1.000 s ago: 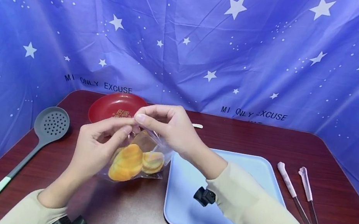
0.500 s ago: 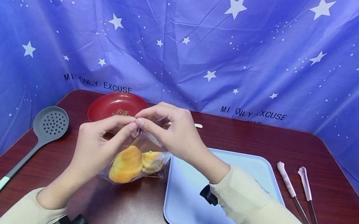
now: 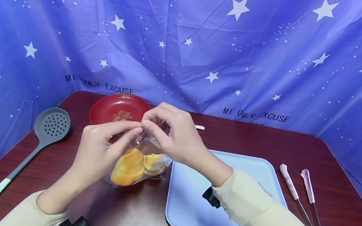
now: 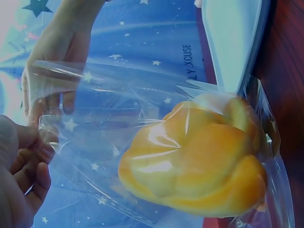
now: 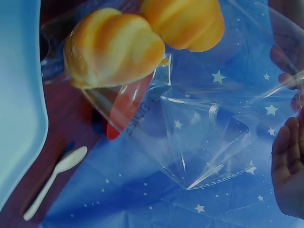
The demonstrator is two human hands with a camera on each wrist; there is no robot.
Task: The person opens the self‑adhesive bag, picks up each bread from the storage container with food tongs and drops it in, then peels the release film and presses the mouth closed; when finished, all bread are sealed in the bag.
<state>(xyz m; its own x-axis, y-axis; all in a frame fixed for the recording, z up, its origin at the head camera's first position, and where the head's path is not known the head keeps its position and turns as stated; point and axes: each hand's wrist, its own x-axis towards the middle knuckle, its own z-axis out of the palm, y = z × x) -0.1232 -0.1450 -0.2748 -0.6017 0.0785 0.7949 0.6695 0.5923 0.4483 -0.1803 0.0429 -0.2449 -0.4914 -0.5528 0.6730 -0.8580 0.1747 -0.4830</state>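
Note:
A clear plastic bag (image 4: pixel 109 102) hangs from both hands low over the table. Two golden bread rolls lie inside: a larger bread roll (image 3: pixel 128 166) on the left and a paler bread roll (image 3: pixel 154 164) beside it. My left hand (image 3: pixel 98 151) pinches the bag's top edge between thumb and forefinger. Right beside it, the right hand (image 3: pixel 177 134) pinches the same edge, fingertips meeting the left ones. The left wrist view shows the film stretched from the fingers to the bread. In the right wrist view the bag's open film spreads below the rolls.
Behind the hands stands a red plate (image 3: pixel 107 107) with gold characters. A light blue tray (image 3: pixel 186 212) lies under the right forearm. Metal tongs (image 3: pixel 305 202) are at the right, a slotted spoon (image 3: pixel 52 124) at the left. A small white spoon (image 5: pixel 54 183) lies at the back.
Both hands have shifted slightly to the right, their fingertips still together on the bag's edge. The bag and its rolls have moved a little with them.

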